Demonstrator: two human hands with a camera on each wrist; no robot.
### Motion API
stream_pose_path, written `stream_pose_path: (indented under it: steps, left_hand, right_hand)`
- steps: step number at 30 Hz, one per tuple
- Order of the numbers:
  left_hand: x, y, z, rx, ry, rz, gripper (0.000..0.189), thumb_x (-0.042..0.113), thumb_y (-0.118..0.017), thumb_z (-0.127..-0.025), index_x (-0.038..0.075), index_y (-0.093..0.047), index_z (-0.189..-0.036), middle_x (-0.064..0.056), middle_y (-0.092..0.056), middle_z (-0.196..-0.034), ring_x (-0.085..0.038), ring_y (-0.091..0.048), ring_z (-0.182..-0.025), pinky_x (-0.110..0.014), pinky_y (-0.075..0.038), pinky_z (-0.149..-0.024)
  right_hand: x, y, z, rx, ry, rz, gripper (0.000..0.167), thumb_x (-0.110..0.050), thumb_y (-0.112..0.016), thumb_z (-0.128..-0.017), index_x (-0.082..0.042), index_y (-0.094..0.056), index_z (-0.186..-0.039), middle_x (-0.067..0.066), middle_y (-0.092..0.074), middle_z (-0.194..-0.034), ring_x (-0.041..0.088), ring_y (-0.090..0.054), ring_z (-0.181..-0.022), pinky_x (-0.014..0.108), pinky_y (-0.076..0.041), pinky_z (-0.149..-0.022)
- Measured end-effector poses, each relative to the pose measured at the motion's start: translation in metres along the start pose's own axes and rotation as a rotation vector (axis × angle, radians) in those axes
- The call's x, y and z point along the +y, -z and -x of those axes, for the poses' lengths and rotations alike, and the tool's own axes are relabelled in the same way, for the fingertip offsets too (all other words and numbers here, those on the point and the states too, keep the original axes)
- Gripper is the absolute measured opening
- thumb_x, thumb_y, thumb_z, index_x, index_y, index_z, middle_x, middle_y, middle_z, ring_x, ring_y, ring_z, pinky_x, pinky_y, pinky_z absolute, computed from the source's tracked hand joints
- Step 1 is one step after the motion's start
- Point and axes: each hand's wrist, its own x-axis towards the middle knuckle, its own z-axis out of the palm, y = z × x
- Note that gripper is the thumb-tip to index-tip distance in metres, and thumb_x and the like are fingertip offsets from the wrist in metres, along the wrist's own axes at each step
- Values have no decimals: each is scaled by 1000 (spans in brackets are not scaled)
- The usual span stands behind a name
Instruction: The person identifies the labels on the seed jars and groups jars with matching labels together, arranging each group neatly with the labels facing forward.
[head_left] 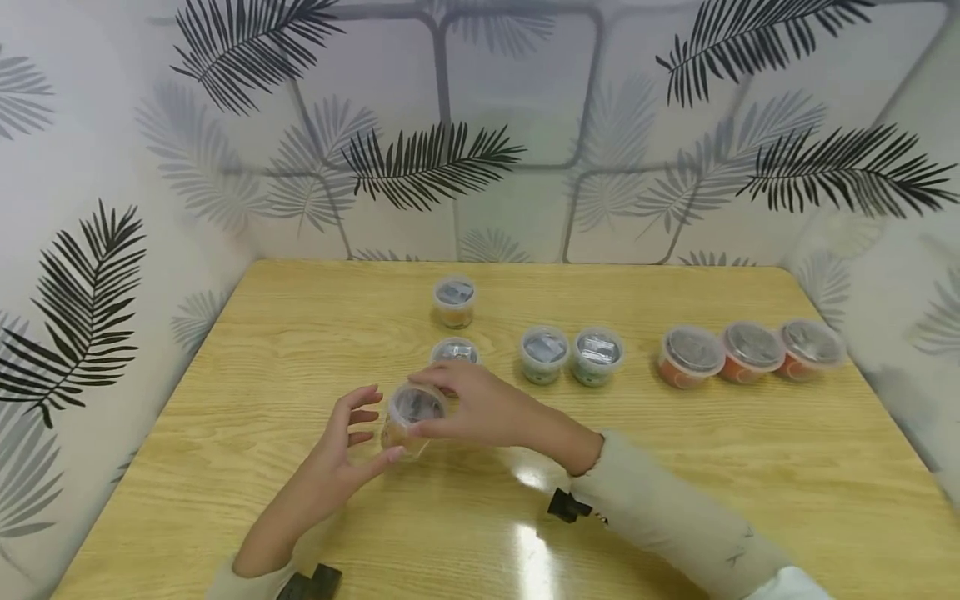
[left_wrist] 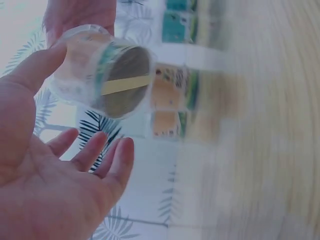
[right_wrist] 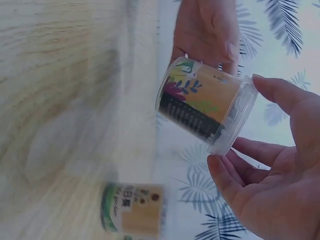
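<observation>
A lidded clear plastic cup (head_left: pixel 397 432) with a tan-orange label is held tilted over the near-middle table. My right hand (head_left: pixel 483 404) pinches it by the lid rim, thumb on one side and fingers on the other. Colourful leaf prints and a dark text panel show on the cup (right_wrist: pixel 195 102) in the right wrist view. My left hand (head_left: pixel 333 458) is beside the cup's lower part, fingers spread and loosely bent, thumb tip right at it. In the left wrist view, the cup's round base (left_wrist: pixel 127 82) faces the camera, crossed by a pale strip.
Just behind my right hand stands a similar cup (head_left: pixel 455 348), partly hidden, with another tan-labelled cup (head_left: pixel 454 304) farther back. Two green-labelled cups (head_left: pixel 543 357) are side by side to the right. Several reddish-orange cups (head_left: pixel 690 360) form a row near the table's right edge.
</observation>
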Motion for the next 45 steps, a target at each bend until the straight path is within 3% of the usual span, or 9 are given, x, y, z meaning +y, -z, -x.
stream_pose_path:
  steps: [7, 12, 17, 21, 29, 33, 38, 42, 45]
  left_hand:
    - [11, -4, -3, 8, -102, 171, 67, 1, -58, -90, 4, -16, -142, -17, -22, -141, -39, -27, -126, -32, -33, -103]
    - [19, -10, -5, 24, -99, 302, 56, -1, -51, -93, 2, -20, -140, -15, -26, -140, -31, -32, -124, -25, -37, -100]
    - [27, -18, -6, 11, -96, 428, 45, 3, -41, -98, -1, -22, -138, -18, -29, -137, -28, -39, -122, -32, -40, -99]
    - [32, -21, -6, 2, -75, 530, 39, 7, -36, -100, 0, -25, -138, -19, -33, -137, -26, -42, -122, -35, -40, -99]
    - [39, -27, -8, -59, -95, 716, 35, 5, -32, -99, 6, -28, -134, -12, -39, -125, -19, -45, -113, -28, -41, -98]
    - [40, -28, -8, -7, -87, 728, 36, 3, -38, -96, 6, -31, -132, -12, -39, -124, -19, -47, -110, -28, -43, -94]
    - [41, -28, -7, 59, -66, 626, 38, 2, -44, -95, 4, -32, -131, -15, -34, -132, -23, -45, -119, -29, -43, -95]
    - [40, -29, -7, 95, -92, 571, 43, -3, -49, -93, 1, -31, -131, -16, -32, -132, -23, -42, -121, -27, -42, -96]
    - [39, -30, -8, 120, -137, 564, 46, -8, -52, -90, -1, -31, -130, -16, -34, -129, -23, -43, -117, -27, -43, -95]
  right_hand:
    - [5, 29, 19, 105, -14, -296, 62, -41, -70, -82, -16, -50, -134, -8, -49, -129, 7, -49, -112, 28, -42, -96]
    - [5, 41, 28, 121, 47, -457, 56, -27, -69, -85, -14, -48, -135, -4, -48, -133, 12, -47, -117, 30, -39, -99]
    - [-5, 47, 36, 120, 111, -524, 53, -15, -66, -87, -6, -46, -136, 5, -47, -135, 21, -48, -117, 33, -39, -100]
    - [0, 41, 37, 120, 167, -553, 55, -16, -67, -87, -7, -45, -136, 4, -45, -137, 19, -47, -119, 32, -39, -100]
    - [-3, 35, 39, 133, 253, -598, 57, -5, -67, -84, -2, -44, -136, 10, -42, -139, 21, -42, -124, 34, -38, -101]
    - [-3, 35, 39, 99, 271, -616, 56, -5, -65, -86, -2, -42, -137, 12, -38, -141, 21, -39, -127, 35, -35, -103]
    - [-3, 36, 40, 77, 250, -591, 56, -10, -65, -88, -6, -41, -138, 8, -38, -141, 20, -39, -126, 36, -34, -104]
    - [-4, 36, 41, 87, 190, -535, 55, -15, -64, -89, -10, -42, -139, 0, -40, -138, 18, -45, -121, 36, -38, -101]
    - [-3, 36, 41, 91, 142, -523, 55, -14, -63, -89, -6, -41, -139, 3, -42, -136, 21, -46, -118, 37, -40, -99]
